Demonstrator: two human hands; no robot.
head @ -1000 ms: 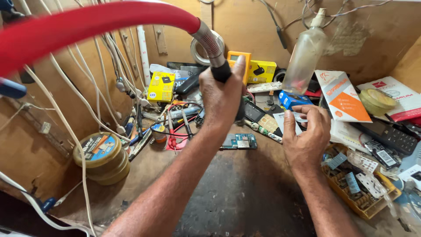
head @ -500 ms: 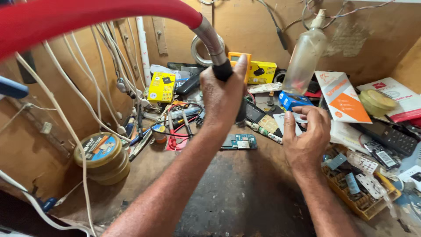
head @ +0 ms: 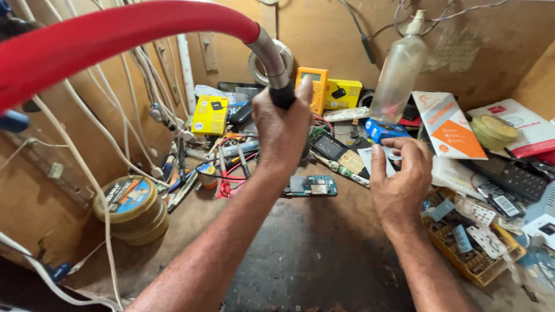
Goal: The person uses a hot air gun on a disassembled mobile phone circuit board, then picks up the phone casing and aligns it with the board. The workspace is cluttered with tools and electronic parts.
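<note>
My left hand (head: 281,130) is raised at the centre and closed around the black handle at the end of a red hose (head: 115,34) with a ribbed metal neck (head: 269,55). The hose arches in from the upper left. Just below that hand a small green circuit board (head: 312,186) lies on the dark bench. My right hand (head: 402,180) hovers palm down over papers to the right of the board, fingers curled and apart, fingertips close to a blue box (head: 384,130). I see nothing gripped in it.
A yellow multimeter (head: 312,86), yellow boxes (head: 211,114), a clear spray bottle (head: 399,72) and an orange-and-white packet (head: 448,124) stand at the back. A stack of round tins (head: 130,208) sits left. A yellow parts tray (head: 471,254) lies right. White cables (head: 110,138) hang down the left wall.
The red hose has sunk a little lower across the top left of the view. Both hands stay almost where they were.
</note>
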